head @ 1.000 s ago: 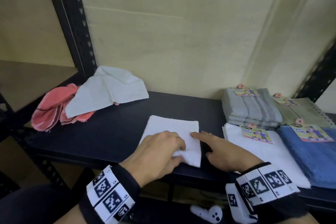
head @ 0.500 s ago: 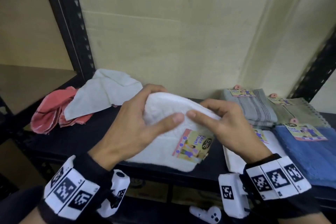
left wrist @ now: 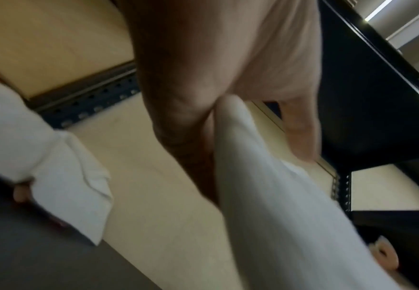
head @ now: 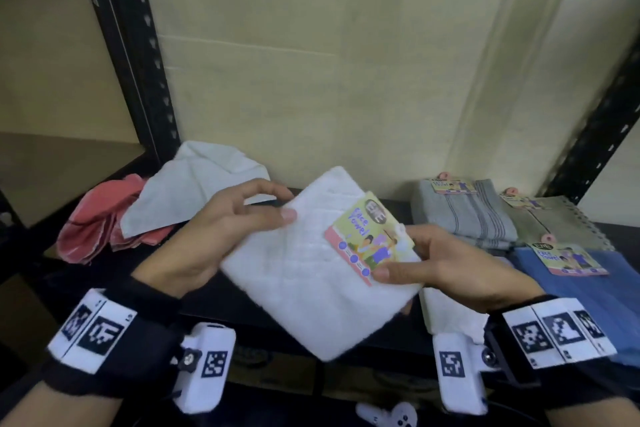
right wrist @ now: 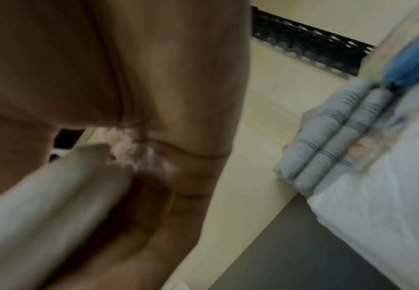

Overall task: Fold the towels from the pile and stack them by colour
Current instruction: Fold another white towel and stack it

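At the left end of the dark shelf [head: 145,274] lies what remains of your pile: a crumpled coral-pink towel [head: 93,229] with a loose pale white cloth [head: 194,191] thrown over its right side, both unfolded and near the back edge, out of your way.

Your left hand [head: 214,239] pinches the left corner of the folded white terry towel [head: 311,288], thumb on top and fingers curled behind, so the square stays flat and does not fall open. The towel is held in the air over the front edge of the shelf, turned like a diamond, touching nothing below. Its printed cardboard label [head: 369,239] faces up, which looks like the reason for the turn: the finished stacks all show their labels on top.

Your right hand [head: 450,267] clamps the right corner, thumb pressed on the label's lower edge, fingers underneath, ready to steer rightward.

Just below that hand, at the front edge, lies the folded white towel stack [head: 450,308], which I judge to be the target. Behind it sits the grey striped towel stack [head: 467,215], then the olive-green towel stack [head: 554,222] towards the back right corner, and the blue towel stack [head: 581,295] in front of that. Each colour is kept apart, so set this one squarely on white.
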